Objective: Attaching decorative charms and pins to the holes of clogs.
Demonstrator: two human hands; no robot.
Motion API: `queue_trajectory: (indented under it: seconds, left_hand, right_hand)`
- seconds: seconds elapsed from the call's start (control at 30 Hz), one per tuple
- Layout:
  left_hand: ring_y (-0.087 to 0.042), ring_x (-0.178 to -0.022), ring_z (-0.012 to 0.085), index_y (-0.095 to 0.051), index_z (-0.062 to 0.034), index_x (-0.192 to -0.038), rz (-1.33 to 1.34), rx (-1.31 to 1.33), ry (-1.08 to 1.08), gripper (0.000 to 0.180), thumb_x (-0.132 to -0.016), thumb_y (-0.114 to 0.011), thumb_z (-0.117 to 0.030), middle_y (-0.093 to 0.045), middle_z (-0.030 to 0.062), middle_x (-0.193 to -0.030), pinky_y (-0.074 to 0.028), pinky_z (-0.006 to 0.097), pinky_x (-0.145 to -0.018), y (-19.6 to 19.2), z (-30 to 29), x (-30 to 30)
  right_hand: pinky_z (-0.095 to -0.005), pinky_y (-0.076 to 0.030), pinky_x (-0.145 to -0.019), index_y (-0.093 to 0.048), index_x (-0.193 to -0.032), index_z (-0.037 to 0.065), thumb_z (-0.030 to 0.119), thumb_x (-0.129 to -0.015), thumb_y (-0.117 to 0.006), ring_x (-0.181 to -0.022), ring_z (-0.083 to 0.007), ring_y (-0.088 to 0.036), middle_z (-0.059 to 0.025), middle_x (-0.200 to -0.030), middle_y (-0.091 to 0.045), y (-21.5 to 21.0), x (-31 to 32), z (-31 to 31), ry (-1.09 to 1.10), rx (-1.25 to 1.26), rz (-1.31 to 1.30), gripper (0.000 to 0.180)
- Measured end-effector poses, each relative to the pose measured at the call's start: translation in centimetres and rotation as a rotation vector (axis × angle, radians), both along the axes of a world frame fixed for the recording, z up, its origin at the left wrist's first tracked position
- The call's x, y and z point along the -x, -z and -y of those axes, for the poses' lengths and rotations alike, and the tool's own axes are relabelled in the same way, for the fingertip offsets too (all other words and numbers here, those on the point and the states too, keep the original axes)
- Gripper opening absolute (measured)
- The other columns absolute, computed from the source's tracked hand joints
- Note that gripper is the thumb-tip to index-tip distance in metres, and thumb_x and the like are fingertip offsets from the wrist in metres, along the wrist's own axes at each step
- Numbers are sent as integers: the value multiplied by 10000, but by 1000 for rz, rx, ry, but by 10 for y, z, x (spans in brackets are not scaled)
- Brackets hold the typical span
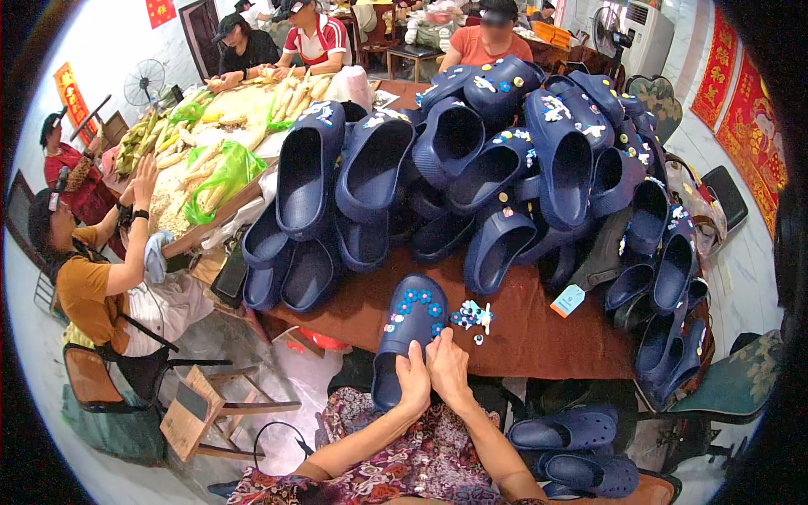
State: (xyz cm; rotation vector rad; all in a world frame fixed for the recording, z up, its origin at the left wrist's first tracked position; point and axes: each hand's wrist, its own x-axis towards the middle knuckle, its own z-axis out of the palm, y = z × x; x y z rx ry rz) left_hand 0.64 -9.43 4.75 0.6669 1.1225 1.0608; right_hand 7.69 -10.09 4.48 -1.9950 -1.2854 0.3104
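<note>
A navy blue clog [394, 341] lies at the table's front edge, its toe pointing away from me and its heel over my lap. Blue flower charms [411, 296] and a few small pale ones are fixed on its upper. My left hand [412, 379] grips the clog by its right side, thumb up. Close beside it, my right hand [449, 368] has its fingers pinched together at the upper's right edge, by the lowest flowers; whatever is between the fingertips is hidden. A small cluster of white and blue loose charms [473, 316] rests on the table just right of the toe.
Many navy clogs [307, 177] are heaped across the brown-covered table [539, 324]. A blue tag [568, 300] lies at the right. More clogs [564, 427] sit low by my right side. A wooden stool [195, 412] stands left; people work around a corn-covered table [252, 189].
</note>
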Motion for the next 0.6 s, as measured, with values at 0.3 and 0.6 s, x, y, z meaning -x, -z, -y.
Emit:
queue_trajectory:
  seconds: [0.3, 0.6]
  left_hand:
    - [-537, -1094, 179, -515, 11, -1285, -52, 26, 91, 470, -1028, -490, -382, -590, 96, -1218, -417, 329, -970, -3, -8, 3]
    - [-527, -1153, 171, -472, 48, -1354, 28, 35, 173, 535, -1015, -533, -361, -570, 97, -1282, -393, 312, -1008, -4, -23, 11]
  right_hand:
    - [-508, -464, -597, -507, -937, 26, 280, -1034, -356, -682, -417, -642, -222, -711, -604, 17, -24, 3, 21, 23, -361, 311]
    - [-557, -474, -682, -545, -1040, 40, 134, -994, -465, -813, -470, -613, -234, -937, -629, 17, -116, 20, 226, -35, 192, 132]
